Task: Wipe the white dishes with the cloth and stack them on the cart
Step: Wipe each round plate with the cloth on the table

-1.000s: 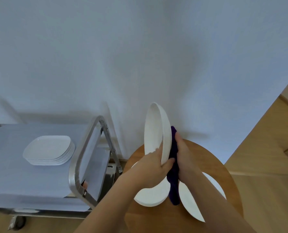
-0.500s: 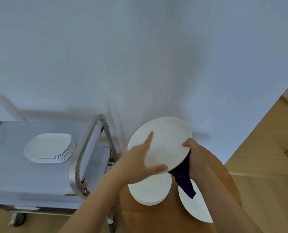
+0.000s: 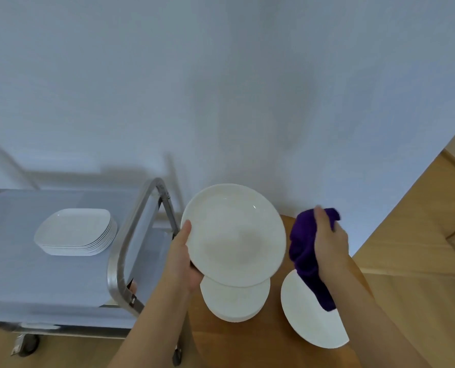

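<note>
Round plate (image 3: 234,235): sitting face-up and slightly tilted in the air, above the bench's 10 o'clock edge; probably being held flat like this so it can be carried over to the cart.
Left hand (image 3: 182,257): gripping the plate at its 8 o'clock rim, thumb lying along the top edge, fingers going underneath out of sight; the grip is clamped on the plate.
Right hand (image 3: 328,241): hanging just off the plate's 3 o'clock side, not touching it; fingers are curling round the cloth, so this grip is closed on fabric.
Purple cloth (image 3: 307,256): bunching in the right hand with a tail drooping toward 6 o'clock, over the plate lying below it; it is clear of the held plate, which suggests wiping of this one is finished.
Stack of round plates (image 3: 235,301): lying on the bench directly under the held plate, at its 6 o'clock; seemingly waiting for the cloth.
Single round plate (image 3: 311,320): lying on the bench at 4 o'clock of the held plate, partly hidden by the right forearm.
Round wooden bench (image 3: 258,341): carrying both sets of waiting dishes.
Cart (image 3: 59,280): standing at 9 o'clock of the bench, its steel handle (image 3: 130,240) rising between shelf and left hand.
Stack of squarish plates (image 3: 76,231): sitting on the cart's top shelf, well apart from the held plate; whether round ones should be going on top or beside it is a judgement call.
</note>
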Demonstrator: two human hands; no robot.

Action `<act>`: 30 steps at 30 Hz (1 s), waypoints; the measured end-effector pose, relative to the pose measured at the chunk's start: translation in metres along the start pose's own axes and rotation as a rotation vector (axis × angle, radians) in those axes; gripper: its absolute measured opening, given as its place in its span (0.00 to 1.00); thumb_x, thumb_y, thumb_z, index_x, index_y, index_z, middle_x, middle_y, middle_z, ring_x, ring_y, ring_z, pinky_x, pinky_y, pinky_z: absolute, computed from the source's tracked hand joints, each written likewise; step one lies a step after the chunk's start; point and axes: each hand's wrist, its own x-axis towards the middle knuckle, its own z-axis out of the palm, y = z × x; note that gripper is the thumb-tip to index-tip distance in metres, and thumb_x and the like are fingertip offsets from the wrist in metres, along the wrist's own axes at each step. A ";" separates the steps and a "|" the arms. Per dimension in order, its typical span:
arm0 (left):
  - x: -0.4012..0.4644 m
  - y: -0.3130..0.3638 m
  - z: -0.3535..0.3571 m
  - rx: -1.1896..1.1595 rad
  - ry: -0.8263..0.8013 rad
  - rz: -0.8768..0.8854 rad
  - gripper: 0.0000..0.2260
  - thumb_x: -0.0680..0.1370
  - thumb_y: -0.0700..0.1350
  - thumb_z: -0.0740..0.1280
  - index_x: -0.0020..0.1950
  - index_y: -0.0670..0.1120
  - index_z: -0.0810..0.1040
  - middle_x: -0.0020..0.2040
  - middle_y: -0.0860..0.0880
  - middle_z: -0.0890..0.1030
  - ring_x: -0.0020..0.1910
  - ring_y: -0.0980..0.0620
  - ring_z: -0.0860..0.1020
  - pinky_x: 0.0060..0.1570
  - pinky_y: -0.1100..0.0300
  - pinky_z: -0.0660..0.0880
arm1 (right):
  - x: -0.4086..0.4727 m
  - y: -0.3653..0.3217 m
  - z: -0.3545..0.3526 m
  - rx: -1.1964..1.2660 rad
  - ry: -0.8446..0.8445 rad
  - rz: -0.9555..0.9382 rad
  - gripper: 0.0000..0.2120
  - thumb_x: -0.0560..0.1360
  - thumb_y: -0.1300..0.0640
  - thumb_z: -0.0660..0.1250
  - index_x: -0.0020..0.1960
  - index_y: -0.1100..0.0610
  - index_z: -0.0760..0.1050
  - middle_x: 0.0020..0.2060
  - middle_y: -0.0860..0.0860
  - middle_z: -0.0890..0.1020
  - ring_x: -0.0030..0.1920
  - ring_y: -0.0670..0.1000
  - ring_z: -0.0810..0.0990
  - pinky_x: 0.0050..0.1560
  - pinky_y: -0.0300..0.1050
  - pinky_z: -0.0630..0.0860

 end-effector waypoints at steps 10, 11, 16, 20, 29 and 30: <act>-0.011 -0.027 0.023 0.322 -0.106 0.041 0.26 0.75 0.58 0.62 0.70 0.48 0.70 0.63 0.42 0.79 0.63 0.42 0.77 0.65 0.40 0.70 | -0.019 0.014 0.065 -0.538 -0.115 -0.577 0.19 0.78 0.60 0.59 0.68 0.51 0.68 0.60 0.49 0.73 0.61 0.52 0.70 0.62 0.44 0.68; -0.010 -0.028 0.022 0.336 -0.125 0.048 0.25 0.76 0.58 0.61 0.71 0.48 0.70 0.64 0.42 0.78 0.63 0.42 0.76 0.66 0.40 0.70 | -0.021 0.017 0.068 -0.581 -0.147 -0.618 0.20 0.78 0.60 0.59 0.69 0.51 0.67 0.61 0.49 0.73 0.60 0.52 0.69 0.61 0.44 0.68; -0.005 -0.026 0.016 0.292 -0.052 0.046 0.27 0.74 0.59 0.62 0.67 0.44 0.74 0.61 0.41 0.80 0.61 0.45 0.78 0.65 0.46 0.71 | -0.048 0.024 0.079 -0.716 -0.408 -0.915 0.23 0.73 0.54 0.56 0.67 0.49 0.70 0.60 0.50 0.72 0.58 0.51 0.67 0.55 0.46 0.71; 0.002 -0.015 0.002 0.145 0.023 -0.044 0.29 0.74 0.61 0.61 0.64 0.41 0.76 0.58 0.37 0.81 0.57 0.39 0.80 0.53 0.46 0.78 | -0.054 0.046 0.065 -0.736 -0.668 -0.967 0.22 0.71 0.52 0.58 0.64 0.48 0.72 0.60 0.45 0.71 0.59 0.46 0.64 0.54 0.35 0.63; 0.008 -0.039 -0.035 0.151 0.020 -0.181 0.24 0.76 0.60 0.58 0.62 0.46 0.79 0.58 0.40 0.82 0.54 0.42 0.82 0.42 0.52 0.81 | 0.004 0.071 0.039 -1.107 -0.704 -0.764 0.17 0.74 0.53 0.61 0.63 0.49 0.69 0.60 0.46 0.69 0.60 0.48 0.65 0.51 0.38 0.64; 0.009 -0.045 -0.040 0.185 0.049 -0.213 0.25 0.76 0.61 0.58 0.63 0.47 0.78 0.58 0.40 0.82 0.55 0.41 0.82 0.43 0.51 0.81 | 0.011 0.073 0.043 -1.174 -0.722 -0.718 0.18 0.75 0.54 0.60 0.65 0.49 0.68 0.62 0.47 0.68 0.61 0.49 0.64 0.51 0.38 0.65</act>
